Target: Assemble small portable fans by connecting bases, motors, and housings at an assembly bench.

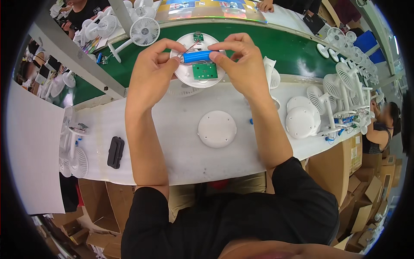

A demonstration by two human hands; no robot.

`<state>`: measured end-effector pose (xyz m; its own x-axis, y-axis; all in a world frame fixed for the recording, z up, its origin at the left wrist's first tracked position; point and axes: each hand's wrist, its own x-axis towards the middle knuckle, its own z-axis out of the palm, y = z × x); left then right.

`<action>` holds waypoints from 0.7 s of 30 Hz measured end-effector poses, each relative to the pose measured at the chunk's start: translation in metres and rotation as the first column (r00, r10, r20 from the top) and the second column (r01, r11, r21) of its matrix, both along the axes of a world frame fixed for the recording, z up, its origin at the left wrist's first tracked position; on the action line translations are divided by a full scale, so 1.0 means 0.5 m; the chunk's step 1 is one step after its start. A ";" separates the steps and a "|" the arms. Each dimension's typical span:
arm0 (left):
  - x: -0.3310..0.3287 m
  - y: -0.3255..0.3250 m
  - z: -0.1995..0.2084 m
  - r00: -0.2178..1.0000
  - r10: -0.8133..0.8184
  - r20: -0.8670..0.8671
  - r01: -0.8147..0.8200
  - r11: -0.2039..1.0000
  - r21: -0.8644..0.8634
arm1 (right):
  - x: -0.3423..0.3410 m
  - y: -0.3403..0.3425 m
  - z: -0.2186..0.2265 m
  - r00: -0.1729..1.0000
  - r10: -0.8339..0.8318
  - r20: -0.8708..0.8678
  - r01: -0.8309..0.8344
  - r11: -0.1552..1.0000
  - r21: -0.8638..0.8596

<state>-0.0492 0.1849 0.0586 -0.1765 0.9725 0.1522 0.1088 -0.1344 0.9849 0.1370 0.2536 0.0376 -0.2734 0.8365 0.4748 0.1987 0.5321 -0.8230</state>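
Observation:
A white round fan base (179, 80) is held up beyond the middle of the bench, its open inner side facing me. Across it lies a blue cylindrical battery (196, 56) with thin wires beside it. My left hand (156, 71) pinches at the battery's left end, thumb and index finger close to the wires. At the right end, my right hand (241, 62) has its thumb and index finger on the battery. Below the battery sits a green circuit board (205, 71); a smaller green board (198, 36) is at the base's top.
A white round cover (217, 129) lies on the white bench. More stacked covers (302, 118) and upright white fans (334, 93) stand to the right. A black case (115, 152) is at left. Beyond runs a green conveyor (297, 58); cardboard boxes (330, 168) are at lower right.

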 end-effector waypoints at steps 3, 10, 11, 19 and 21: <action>-0.005 0.001 0.002 1.000 0.000 0.022 0.000 1.000 -0.017 | 0.001 0.016 -0.015 0.961 0.158 -0.227 -0.226 0.922 -0.313; -0.011 -0.002 0.012 0.997 0.031 -0.074 -0.032 0.999 -0.017 | -0.006 0.023 -0.014 0.932 0.180 -0.315 -0.291 0.890 -0.352; -0.023 0.007 -0.003 0.991 0.023 -0.135 -0.026 0.999 -0.020 | -0.005 0.030 -0.021 0.934 0.176 -0.310 -0.291 0.879 -0.377; -0.061 0.003 -0.023 0.989 0.112 0.093 -0.108 0.993 -0.039 | 0.123 -0.125 0.029 0.912 0.134 0.388 -0.060 0.978 -0.198; -0.061 0.027 -0.032 0.989 0.091 0.114 -0.090 0.996 -0.015 | 0.103 -0.165 -0.058 0.795 0.093 0.599 -0.120 0.993 0.006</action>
